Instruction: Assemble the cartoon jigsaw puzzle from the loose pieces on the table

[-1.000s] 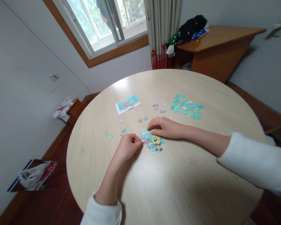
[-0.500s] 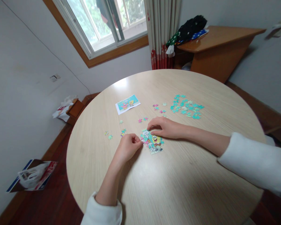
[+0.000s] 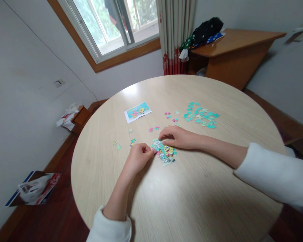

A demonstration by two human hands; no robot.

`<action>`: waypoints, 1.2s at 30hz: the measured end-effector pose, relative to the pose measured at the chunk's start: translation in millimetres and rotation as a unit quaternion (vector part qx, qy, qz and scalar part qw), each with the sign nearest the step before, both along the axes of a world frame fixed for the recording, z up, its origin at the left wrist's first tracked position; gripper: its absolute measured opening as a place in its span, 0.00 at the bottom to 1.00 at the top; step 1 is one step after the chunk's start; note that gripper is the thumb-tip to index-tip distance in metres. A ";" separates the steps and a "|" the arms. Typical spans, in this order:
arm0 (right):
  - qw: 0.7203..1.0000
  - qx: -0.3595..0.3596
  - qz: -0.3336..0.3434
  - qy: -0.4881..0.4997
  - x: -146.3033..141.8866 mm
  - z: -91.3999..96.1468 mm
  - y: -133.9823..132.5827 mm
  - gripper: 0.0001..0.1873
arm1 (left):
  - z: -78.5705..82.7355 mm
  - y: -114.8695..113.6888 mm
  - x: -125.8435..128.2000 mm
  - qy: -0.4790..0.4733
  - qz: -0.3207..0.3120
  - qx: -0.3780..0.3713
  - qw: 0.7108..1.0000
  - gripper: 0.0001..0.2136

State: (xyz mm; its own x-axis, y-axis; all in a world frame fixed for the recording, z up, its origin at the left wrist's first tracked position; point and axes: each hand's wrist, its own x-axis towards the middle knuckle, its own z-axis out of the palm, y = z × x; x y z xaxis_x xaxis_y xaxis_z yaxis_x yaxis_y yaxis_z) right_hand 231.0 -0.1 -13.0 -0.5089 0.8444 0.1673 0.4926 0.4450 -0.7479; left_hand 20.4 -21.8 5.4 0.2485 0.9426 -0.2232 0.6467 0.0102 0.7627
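A small patch of joined puzzle pieces (image 3: 166,153), turquoise with cartoon figures, lies near the middle of the round wooden table (image 3: 192,201). My left hand (image 3: 138,157) is closed in a pinch at the patch's left edge, its fingertips on a piece there. Curled over the patch's upper edge, my right hand (image 3: 178,136) presses its fingertips down on the pieces. A printed reference picture (image 3: 137,111) lies farther back on the table.
A heap of loose turquoise pieces (image 3: 201,115) lies to the back right, with a few pink ones (image 3: 172,116) and scattered pieces (image 3: 126,143) left of my hands. A wooden desk (image 3: 232,50) with dark cloth stands behind. Bags sit on the floor (image 3: 34,191) at left.
The left hand's fingertips have crept slightly right, closer onto the patch's left edge. The right hand has stayed put.
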 end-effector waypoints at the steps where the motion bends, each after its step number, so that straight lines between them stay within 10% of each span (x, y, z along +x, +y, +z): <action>1: 1.000 0.001 0.000 -0.001 0.1 -0.2 0.1 0.09 | -0.7 0.1 0.3 0.004 0.002 0.004 1.000 0.14; 28: 1.000 0.004 0.003 -0.007 0.2 1.1 -0.2 0.09 | 2.6 2.7 2.0 -0.111 0.046 0.095 0.988 0.08; 36: 1.000 0.004 0.011 -0.012 0.9 3.4 -0.5 0.09 | 16.7 -1.2 -1.7 -0.180 0.001 -0.003 0.984 0.13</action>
